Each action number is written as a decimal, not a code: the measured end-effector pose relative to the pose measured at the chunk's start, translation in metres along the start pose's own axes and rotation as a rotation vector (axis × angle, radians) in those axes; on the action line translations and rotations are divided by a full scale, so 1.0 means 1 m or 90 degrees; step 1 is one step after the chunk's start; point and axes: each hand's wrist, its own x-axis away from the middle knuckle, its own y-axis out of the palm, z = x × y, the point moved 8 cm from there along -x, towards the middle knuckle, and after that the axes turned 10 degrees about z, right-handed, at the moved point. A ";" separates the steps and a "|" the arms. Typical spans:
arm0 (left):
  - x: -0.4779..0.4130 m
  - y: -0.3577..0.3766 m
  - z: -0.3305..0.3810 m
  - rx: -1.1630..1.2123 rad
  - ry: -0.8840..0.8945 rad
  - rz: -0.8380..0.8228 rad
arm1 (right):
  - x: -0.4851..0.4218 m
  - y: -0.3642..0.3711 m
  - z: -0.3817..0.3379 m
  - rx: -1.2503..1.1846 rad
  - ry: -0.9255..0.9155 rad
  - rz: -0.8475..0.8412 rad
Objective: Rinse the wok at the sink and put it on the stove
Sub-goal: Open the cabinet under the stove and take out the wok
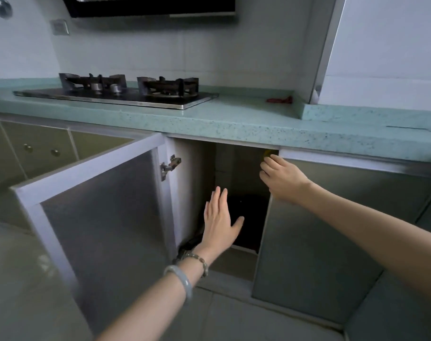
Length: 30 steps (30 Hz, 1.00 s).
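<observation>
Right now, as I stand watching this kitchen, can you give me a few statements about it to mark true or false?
1. The left hand reaches with straight fingers toward a dark object inside the cabinet. True.
2. A wok already sits on the stove. False: both burners are bare.
3. The right hand grips the edge of the right cabinet door. True.
4. The left cabinet door is closed. False: it stands wide open.

brushed metal cabinet doors (103, 217), speckled stone-like countertop (234, 121), glossy stove (126, 97).
</observation>
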 end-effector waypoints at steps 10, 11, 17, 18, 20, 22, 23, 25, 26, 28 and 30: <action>-0.032 0.136 0.046 0.128 0.006 -0.238 | -0.006 0.051 0.010 0.211 -0.035 -0.203; -0.029 0.139 0.049 0.156 0.001 -0.249 | -0.005 0.049 0.007 0.203 -0.033 -0.210; -0.017 0.131 0.036 0.266 -0.093 -0.236 | 0.019 0.018 -0.004 0.169 -0.046 -0.134; -0.012 0.126 0.036 0.282 -0.099 -0.233 | 0.025 0.010 -0.008 0.160 -0.043 -0.123; -0.003 0.113 0.042 0.317 -0.088 -0.222 | 0.035 -0.004 -0.016 0.124 -0.040 -0.093; 0.011 0.100 0.053 0.329 -0.063 -0.224 | 0.050 -0.023 -0.024 0.109 -0.042 -0.056; 0.020 0.095 0.059 0.321 -0.047 -0.229 | 0.057 -0.033 -0.026 0.108 -0.047 -0.028; 0.039 0.082 0.074 0.294 -0.013 -0.229 | 0.077 -0.053 -0.030 0.077 -0.061 0.027; 0.050 0.076 0.082 0.286 0.004 -0.230 | 0.087 -0.062 -0.032 0.062 -0.056 0.053; 0.073 0.067 0.098 0.284 0.042 -0.246 | 0.110 -0.085 -0.034 0.014 -0.005 0.111; 0.091 0.062 0.117 0.259 0.089 -0.276 | 0.136 -0.106 -0.033 -0.042 0.065 0.178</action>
